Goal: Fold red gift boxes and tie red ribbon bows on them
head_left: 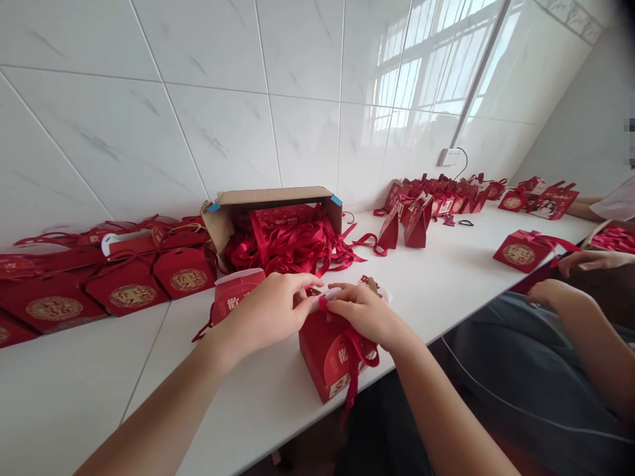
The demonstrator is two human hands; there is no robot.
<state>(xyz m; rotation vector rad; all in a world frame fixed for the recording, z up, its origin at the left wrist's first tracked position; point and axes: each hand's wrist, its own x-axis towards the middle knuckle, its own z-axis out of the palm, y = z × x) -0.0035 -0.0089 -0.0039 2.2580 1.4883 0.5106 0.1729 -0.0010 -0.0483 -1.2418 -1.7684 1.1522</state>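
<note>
A red gift box (325, 360) stands at the front edge of the white counter (248, 396), with a red ribbon (356, 370) hanging down its front. My left hand (270, 311) and my right hand (364, 311) meet over the box's top, fingers pinched on the ribbon and the top flaps. A flat red box blank (233, 294) lies just behind my left hand.
A tipped cardboard carton (268, 205) full of red ribbons lies behind. Flat red boxes (114, 277) are stacked at left, assembled boxes (426, 205) at back right. Another person's hands (570, 277) work at right near a red box (520, 250).
</note>
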